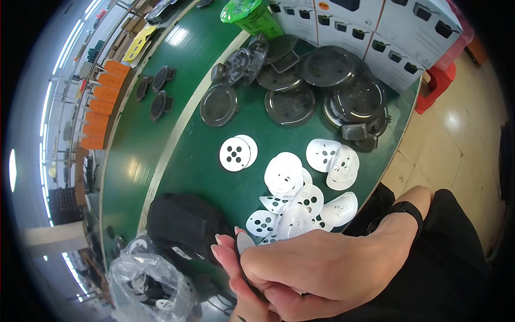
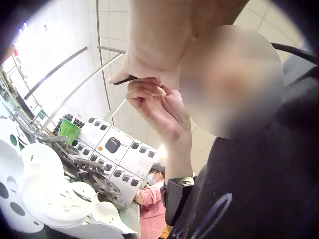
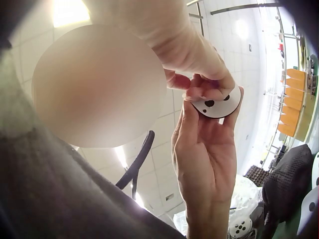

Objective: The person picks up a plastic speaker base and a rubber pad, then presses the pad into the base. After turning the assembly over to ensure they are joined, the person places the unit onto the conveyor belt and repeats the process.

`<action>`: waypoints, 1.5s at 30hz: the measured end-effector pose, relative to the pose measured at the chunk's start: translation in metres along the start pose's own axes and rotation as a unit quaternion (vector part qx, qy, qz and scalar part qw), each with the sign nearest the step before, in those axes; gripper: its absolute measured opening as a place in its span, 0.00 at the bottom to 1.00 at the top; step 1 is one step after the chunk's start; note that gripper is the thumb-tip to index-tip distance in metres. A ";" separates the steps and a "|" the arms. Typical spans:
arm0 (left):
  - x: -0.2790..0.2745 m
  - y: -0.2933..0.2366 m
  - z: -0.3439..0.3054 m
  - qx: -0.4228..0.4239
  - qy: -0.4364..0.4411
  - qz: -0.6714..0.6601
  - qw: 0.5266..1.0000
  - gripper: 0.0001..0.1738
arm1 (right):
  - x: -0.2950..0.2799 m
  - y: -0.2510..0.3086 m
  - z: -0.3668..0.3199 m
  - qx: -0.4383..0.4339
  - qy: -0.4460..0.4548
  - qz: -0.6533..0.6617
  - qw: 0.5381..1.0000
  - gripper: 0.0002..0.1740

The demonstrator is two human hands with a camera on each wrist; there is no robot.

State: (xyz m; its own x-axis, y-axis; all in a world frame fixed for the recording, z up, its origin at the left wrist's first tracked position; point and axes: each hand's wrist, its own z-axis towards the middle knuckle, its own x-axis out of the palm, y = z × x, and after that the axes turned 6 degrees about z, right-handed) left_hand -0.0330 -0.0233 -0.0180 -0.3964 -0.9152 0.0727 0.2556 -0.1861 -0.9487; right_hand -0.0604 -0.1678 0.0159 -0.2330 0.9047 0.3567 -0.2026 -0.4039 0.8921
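Low in the head view, both hands meet over my lap on one small white disc (image 1: pixel 244 241) with black holes and a dark rim. In the right wrist view, the disc (image 3: pixel 217 104) is cradled by the left hand (image 3: pixel 209 144) from below, fingers curled up round its edge. The right hand (image 3: pixel 199 87) pinches its top edge. The right hand (image 1: pixel 322 265), with a black wristband, covers most of the left hand (image 1: pixel 228 257) in the head view. From the left wrist, only the disc's thin dark edge (image 2: pixel 127 79) shows between the fingers.
The green table (image 1: pixel 198 155) holds a heap of white perforated discs (image 1: pixel 292 198) and several dark metal lids (image 1: pixel 322 91). A black mesh bag (image 1: pixel 185 220) and a plastic bag of discs (image 1: pixel 145 284) sit at the near left. Printed boxes (image 1: pixel 375 27) line the far edge.
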 end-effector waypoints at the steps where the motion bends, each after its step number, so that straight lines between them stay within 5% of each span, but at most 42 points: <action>1: -0.002 0.000 -0.001 0.001 0.010 0.008 1.000 0.38 | 0.000 0.001 0.000 0.012 0.004 0.012 1.000 0.05; 4: -0.006 -0.003 0.002 0.018 0.057 0.062 0.996 0.39 | -0.003 0.005 0.000 0.040 0.010 0.048 0.998 0.07; 9: -0.023 -0.016 0.014 0.072 0.244 0.313 0.915 0.40 | -0.006 -0.017 -0.001 -0.078 -0.029 -0.062 0.995 0.05; 11: 0.000 -0.005 0.014 0.037 0.045 0.179 0.982 0.28 | -0.011 -0.021 0.000 -0.027 -0.036 -0.065 0.997 0.05; 13: -0.020 -0.010 0.027 -0.087 0.138 0.132 0.978 0.30 | -0.023 -0.032 -0.003 -0.023 -0.039 -0.051 0.998 0.07; 15: -0.030 -0.002 0.034 -0.164 0.136 0.135 0.968 0.31 | -0.033 -0.037 -0.008 -0.011 -0.025 -0.062 0.998 0.06; 18: -0.050 0.018 0.056 -0.255 0.098 -0.049 0.961 0.25 | -0.051 -0.028 -0.020 -0.026 0.028 -0.141 0.989 0.05; 21: -0.081 0.031 0.075 -0.301 0.060 -0.091 0.947 0.22 | -0.070 -0.033 -0.027 -0.178 0.093 -0.378 0.904 0.10; 25: -0.076 0.028 0.078 -0.309 0.096 -0.071 0.944 0.23 | -0.078 -0.056 -0.034 -0.136 0.239 -0.681 0.679 0.10; 29: -0.060 0.023 0.074 -0.345 0.127 -0.051 0.929 0.23 | -0.083 -0.047 -0.022 -0.151 0.239 -0.610 0.740 0.08; 32: -0.035 0.016 0.073 -0.402 0.168 -0.083 0.896 0.22 | -0.069 -0.036 -0.013 -0.364 0.020 -0.598 0.713 0.08; 36: -0.016 0.021 0.073 -0.470 0.257 -0.115 0.837 0.22 | -0.069 -0.045 -0.014 -0.374 0.038 -0.608 0.699 0.05; 40: -0.017 0.018 0.117 -0.368 0.506 0.038 0.779 0.28 | -0.080 -0.027 -0.027 -0.334 0.013 -0.596 0.730 0.07; 41: -0.028 0.033 0.132 -0.389 0.532 -0.046 0.751 0.31 | -0.081 -0.021 -0.029 -0.332 0.001 -0.577 0.746 0.07; 42: -0.033 0.030 0.159 -0.368 0.552 0.023 0.748 0.31 | -0.082 -0.017 -0.032 -0.330 -0.011 -0.557 0.762 0.07; 44: -0.025 0.041 0.203 -0.225 0.436 0.309 0.815 0.29 | -0.084 -0.016 -0.035 -0.312 -0.034 -0.506 0.803 0.08; 45: -0.029 0.064 0.221 -0.002 0.386 0.506 0.771 0.34 | -0.084 -0.017 -0.036 -0.298 -0.042 -0.483 0.822 0.08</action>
State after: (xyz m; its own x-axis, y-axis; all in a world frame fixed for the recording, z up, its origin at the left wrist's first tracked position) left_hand 0.1898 -0.0873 -0.0127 -0.4044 -0.1050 -0.9086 0.7760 0.4864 -0.4016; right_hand -0.0720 -0.2416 -0.0397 0.3714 0.8386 -0.3985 -0.6909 0.5364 0.4848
